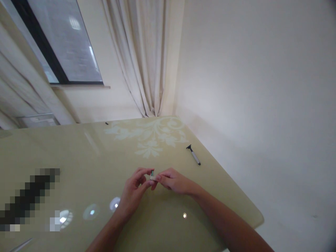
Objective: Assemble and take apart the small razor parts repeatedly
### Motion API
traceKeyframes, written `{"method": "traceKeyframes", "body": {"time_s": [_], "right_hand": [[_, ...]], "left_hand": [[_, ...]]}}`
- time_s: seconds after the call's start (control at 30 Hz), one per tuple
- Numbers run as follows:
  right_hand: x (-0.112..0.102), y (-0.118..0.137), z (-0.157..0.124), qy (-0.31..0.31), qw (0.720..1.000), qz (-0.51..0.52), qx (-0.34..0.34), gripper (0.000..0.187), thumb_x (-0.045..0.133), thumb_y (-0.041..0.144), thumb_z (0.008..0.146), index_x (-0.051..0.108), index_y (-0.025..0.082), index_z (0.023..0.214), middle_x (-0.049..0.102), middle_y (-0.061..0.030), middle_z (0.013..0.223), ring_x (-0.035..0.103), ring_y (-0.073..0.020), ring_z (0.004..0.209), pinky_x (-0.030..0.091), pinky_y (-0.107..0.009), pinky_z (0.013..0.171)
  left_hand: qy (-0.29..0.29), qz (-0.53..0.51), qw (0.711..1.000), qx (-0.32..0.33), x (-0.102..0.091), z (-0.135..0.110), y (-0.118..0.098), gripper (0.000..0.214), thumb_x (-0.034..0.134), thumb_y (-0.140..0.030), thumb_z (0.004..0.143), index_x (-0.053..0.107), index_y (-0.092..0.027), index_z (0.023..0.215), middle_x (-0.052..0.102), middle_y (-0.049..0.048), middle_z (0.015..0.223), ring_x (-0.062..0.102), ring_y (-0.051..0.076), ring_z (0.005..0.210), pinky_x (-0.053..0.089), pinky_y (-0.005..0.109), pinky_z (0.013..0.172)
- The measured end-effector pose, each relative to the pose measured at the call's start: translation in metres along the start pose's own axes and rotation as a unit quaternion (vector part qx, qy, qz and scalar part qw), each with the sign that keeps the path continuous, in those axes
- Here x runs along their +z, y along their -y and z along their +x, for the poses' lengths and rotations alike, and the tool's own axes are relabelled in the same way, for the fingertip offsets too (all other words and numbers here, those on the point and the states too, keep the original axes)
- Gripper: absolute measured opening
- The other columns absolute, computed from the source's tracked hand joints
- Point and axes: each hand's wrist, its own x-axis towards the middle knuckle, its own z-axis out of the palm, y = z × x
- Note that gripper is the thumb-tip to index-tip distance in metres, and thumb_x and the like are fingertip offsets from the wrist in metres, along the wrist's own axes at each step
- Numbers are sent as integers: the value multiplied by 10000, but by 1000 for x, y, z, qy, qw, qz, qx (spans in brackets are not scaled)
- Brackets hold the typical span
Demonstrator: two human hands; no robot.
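Close together above the table, my left hand (pixel 138 185) and my right hand (pixel 174 180) meet over one small item. Thumb and forefinger of my left hand pinch a small dark, greenish narrow piece (pixel 152 173), held upright. Just below it is a small whitish piece (pixel 153 178), which the fingertips of my right hand grip at its right end. These pieces are too small to name, and I cannot tell whether they are joined. Beyond my right hand a razor (pixel 195 156) with a grey handle and black head lies on the table, touched by neither hand.
The glossy pale table (pixel 86 154) has a white floral pattern and reflects lights. A tiny dark object (pixel 106 123) lies near its far edge. A white wall (pixel 257 105) borders the right side; curtains (pixel 147 52) and a window stand behind. Something thin and pale (pixel 22 244) shows at lower left.
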Motion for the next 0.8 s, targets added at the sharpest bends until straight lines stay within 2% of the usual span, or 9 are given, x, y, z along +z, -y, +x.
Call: {"method": "traceKeyframes", "body": {"time_s": [0.07,0.23,0.37,0.4,0.53,0.57,0.7,0.73,0.8], "right_hand": [[-1,-1,0,20,999,26,19,613,444,643,1041,797,143,1005,293,77,550,266,-103,502,241,-242,514],[0,3,2,-82,996,-35,-31,615,472,664,1022,799,156,912,424,39,623,392,-117,605,322,-247,607],[1,6,0,-1,1000,-8,-6,641,429,668,1035,800,146,992,337,59,586,316,-110,545,273,-244,550],[1,6,-1,3,1000,-7,-3,646,423,669,1037,800,147,996,321,62,582,301,-109,538,263,-244,542],[2,6,0,-93,993,-54,-38,620,448,661,1033,798,158,941,463,29,653,416,-122,630,335,-252,641],[2,6,1,-99,992,-59,-44,615,450,657,1034,796,159,936,482,24,670,434,-126,652,346,-255,662],[2,5,0,-15,999,-25,-16,628,425,662,1040,785,152,971,367,51,618,347,-113,579,287,-246,577],[1,5,0,-8,1000,-19,-6,631,421,663,1041,784,151,979,337,57,606,322,-110,562,265,-246,557],[0,5,0,-38,999,-21,-3,634,424,669,1038,784,151,967,326,58,598,320,-110,560,262,-248,555]], "left_hand": [[1,-10,1000,-5,0,0,1,356,806,-381,788,809,-242,1116,649,26,907,527,127,652,437,258,636],[4,-11,1000,-4,1,1,1,310,812,-363,788,817,-240,1073,662,28,910,516,120,650,423,245,624],[1,-39,999,-11,1,1,2,369,816,-386,797,802,-250,1139,658,31,938,536,123,668,447,256,653],[3,-45,999,-14,1,1,2,371,813,-392,802,799,-251,1146,655,30,938,538,124,671,448,257,655],[9,-42,999,-18,2,0,1,335,818,-390,793,806,-235,1090,645,21,901,527,126,671,423,248,630],[9,-40,999,-19,2,0,1,335,820,-392,790,806,-230,1083,643,21,894,529,129,675,420,248,630],[1,-46,998,-31,2,0,1,403,803,-433,810,782,-219,1151,637,22,886,534,136,677,431,262,650],[0,-48,998,-32,3,-1,1,412,799,-441,816,777,-217,1161,637,21,883,531,136,675,430,262,651],[4,-47,998,-30,3,-1,1,403,796,-448,823,775,-214,1150,637,18,872,523,137,680,419,256,645]]}}
